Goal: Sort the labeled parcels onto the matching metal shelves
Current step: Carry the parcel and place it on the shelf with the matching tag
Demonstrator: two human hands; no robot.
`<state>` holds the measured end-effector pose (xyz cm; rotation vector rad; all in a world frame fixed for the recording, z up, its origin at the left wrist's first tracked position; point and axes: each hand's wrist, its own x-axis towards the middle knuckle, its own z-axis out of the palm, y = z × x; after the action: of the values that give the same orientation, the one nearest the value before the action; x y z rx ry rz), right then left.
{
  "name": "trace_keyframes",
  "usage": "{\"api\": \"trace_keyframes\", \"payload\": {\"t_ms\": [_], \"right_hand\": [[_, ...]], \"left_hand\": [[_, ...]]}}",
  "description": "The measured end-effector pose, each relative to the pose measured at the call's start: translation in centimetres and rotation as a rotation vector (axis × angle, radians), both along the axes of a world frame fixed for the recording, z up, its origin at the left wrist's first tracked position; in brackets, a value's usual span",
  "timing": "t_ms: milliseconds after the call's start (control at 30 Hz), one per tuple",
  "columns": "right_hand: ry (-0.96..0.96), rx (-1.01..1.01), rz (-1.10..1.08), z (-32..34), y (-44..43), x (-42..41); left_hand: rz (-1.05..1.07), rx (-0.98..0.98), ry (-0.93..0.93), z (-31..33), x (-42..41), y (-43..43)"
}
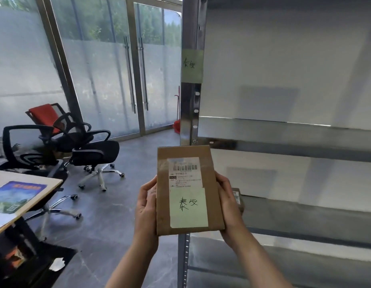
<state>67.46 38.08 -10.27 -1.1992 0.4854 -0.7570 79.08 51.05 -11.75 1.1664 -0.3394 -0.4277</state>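
Observation:
A flat brown cardboard parcel (211,169) is held upright in front of me, with a barcode label and a pale green note with handwritten characters (188,207) on its face. My left hand (146,206) grips its left edge and my right hand (229,202) grips its right edge. Behind it rises the metal shelf post (191,113), carrying a pale green tag (192,65) with similar handwritten characters. The bare metal shelves (294,132) stretch to the right at several heights. Another small parcel (237,196) peeks out behind my right hand on a lower shelf.
Black office chairs (91,150), one with a red backrest (44,116), stand on the grey floor at the left. A desk corner (45,183) with a printed booklet (14,196) sits at the lower left. Frosted glass doors (137,80) fill the back.

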Motion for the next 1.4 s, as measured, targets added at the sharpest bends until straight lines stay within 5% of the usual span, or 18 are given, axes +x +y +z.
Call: {"api": "trace_keyframes", "payload": {"t_ms": [1400], "right_hand": [[-0.190, -0.171, -0.165, 11.8, -12.2, -7.8]], "left_hand": [[-0.303, -0.207, -0.309, 11.9, -3.8, -14.0]]}}
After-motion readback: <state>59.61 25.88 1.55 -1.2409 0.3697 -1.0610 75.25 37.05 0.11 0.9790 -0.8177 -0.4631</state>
